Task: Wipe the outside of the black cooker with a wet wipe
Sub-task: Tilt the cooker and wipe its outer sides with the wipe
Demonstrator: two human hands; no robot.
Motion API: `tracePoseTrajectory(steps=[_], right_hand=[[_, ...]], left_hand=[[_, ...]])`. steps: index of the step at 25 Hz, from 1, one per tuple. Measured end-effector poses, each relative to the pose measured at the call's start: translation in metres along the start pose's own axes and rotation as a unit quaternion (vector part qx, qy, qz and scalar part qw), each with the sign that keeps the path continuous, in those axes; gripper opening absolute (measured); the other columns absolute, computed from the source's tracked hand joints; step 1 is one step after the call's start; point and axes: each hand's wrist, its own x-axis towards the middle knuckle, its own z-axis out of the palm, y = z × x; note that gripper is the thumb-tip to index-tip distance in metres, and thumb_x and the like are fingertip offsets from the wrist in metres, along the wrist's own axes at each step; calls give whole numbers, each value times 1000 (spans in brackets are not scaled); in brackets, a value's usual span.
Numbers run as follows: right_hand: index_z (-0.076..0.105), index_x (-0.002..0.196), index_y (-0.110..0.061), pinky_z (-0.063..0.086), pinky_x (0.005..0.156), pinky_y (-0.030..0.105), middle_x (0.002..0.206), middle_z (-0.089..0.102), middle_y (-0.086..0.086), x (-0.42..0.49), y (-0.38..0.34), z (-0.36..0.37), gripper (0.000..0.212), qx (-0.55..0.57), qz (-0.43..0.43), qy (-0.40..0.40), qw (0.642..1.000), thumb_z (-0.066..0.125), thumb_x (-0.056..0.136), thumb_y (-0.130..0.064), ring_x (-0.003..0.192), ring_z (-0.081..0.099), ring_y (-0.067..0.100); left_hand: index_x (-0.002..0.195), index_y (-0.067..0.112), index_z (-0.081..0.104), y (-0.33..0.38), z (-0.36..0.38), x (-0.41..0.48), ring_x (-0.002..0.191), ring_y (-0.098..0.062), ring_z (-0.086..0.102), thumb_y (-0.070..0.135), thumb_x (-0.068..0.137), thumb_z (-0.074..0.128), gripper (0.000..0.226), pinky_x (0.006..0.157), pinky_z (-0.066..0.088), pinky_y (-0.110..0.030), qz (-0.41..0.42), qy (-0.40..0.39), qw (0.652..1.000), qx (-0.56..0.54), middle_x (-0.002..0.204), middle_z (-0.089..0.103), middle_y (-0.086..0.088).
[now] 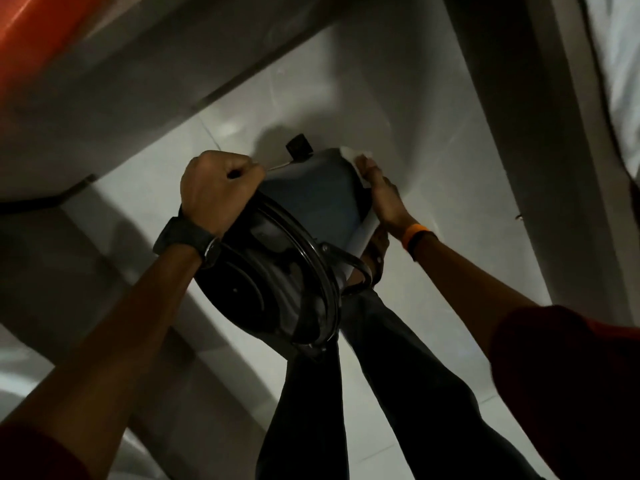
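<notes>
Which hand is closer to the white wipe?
The right hand: it presses the wipe against the cooker. The left hand grips the opposite side.

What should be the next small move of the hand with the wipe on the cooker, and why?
Probably slide the right hand with the wet wipe along the cooker's wall toward the lid. The wipe sits only at the far edge, most of the side is not yet covered, and the left hand grips the tilted cooker.
</notes>
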Motion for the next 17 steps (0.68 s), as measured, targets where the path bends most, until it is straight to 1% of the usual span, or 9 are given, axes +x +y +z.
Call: tracePoseTrajectory(steps=[3, 5, 6, 8, 11, 13, 15, 16, 17], right_hand=[[48, 153, -25, 19, 131, 37, 164, 42, -8, -70, 20, 15, 48, 62, -124, -118, 983, 31, 111, -40, 156, 31, 11], [50, 150, -33, 10, 131, 26, 165, 37, -18, -98, 19, 27, 45, 37, -224, -229, 947, 28, 111, -40, 158, 21, 2], [49, 150, -35, 7, 130, 23, 165, 36, -19, -92, 16, 29, 44, 8, -258, -245, 935, 27, 112, -38, 158, 20, 1], [48, 152, -29, 8, 131, 29, 166, 38, -10, -52, 8, 30, 43, -65, -258, -167, 949, 32, 112, -32, 159, 22, 8], [53, 149, -14, 33, 125, 39, 155, 54, 10, 9, 8, 11, 41, -94, -80, 49, 991, 46, 109, -21, 147, 47, 28], [61, 141, -8, 46, 116, 35, 143, 64, 14, 22, 21, 6, 38, -34, -8, 109, 993, 58, 103, -13, 132, 60, 30], [67, 132, -4, 54, 101, 31, 129, 71, 14, 16, 28, 8, 39, 7, 28, 123, 992, 69, 93, -4, 116, 67, 28], [71, 126, -2, 57, 97, 33, 118, 74, 14, 9, 29, 10, 37, 26, 39, 121, 991, 72, 89, -1, 108, 68, 28], [73, 119, 0, 59, 96, 38, 105, 75, 13, 2, 28, 11, 33, 56, 44, 117, 991, 72, 86, 1, 101, 69, 31]], left_hand=[[42, 20, 30, -9, -5, 6, 43, -8, 22, 21, 79, 55, 45, 52, 21, -28, -32, 10, 998, -46, 41, 29, 2], [44, 19, 26, -12, -5, 10, 44, -7, 19, 19, 79, 55, 45, 54, 20, -29, -33, 15, 997, -61, 41, 26, 3], [45, 20, 25, -12, -5, 12, 45, -6, 18, 18, 79, 55, 45, 54, 20, -29, -27, 10, 997, -68, 40, 25, 3], [44, 21, 29, -7, -9, 15, 43, -6, 23, 18, 79, 55, 44, 52, 23, -26, -3, -9, 999, -53, 38, 31, 6], [47, 13, 49, 20, -9, 16, 48, -13, 49, 26, 78, 53, 34, 56, 39, -26, 137, -21, 985, 102, 46, 51, 7], [51, 13, 57, 46, -2, 12, 60, -26, 60, 30, 78, 53, 32, 63, 45, -31, 291, -26, 933, 209, 53, 60, -1], [56, 17, 64, 64, 12, 3, 66, -26, 62, 31, 83, 53, 32, 73, 49, -36, 454, -70, 822, 336, 57, 65, -1], [60, 20, 66, 70, 20, -5, 68, -23, 61, 32, 85, 55, 30, 78, 50, -38, 510, -82, 760, 395, 60, 65, 2], [67, 23, 67, 70, 27, -10, 73, -21, 61, 34, 86, 58, 24, 83, 50, -40, 543, -85, 718, 427, 65, 67, 3]])
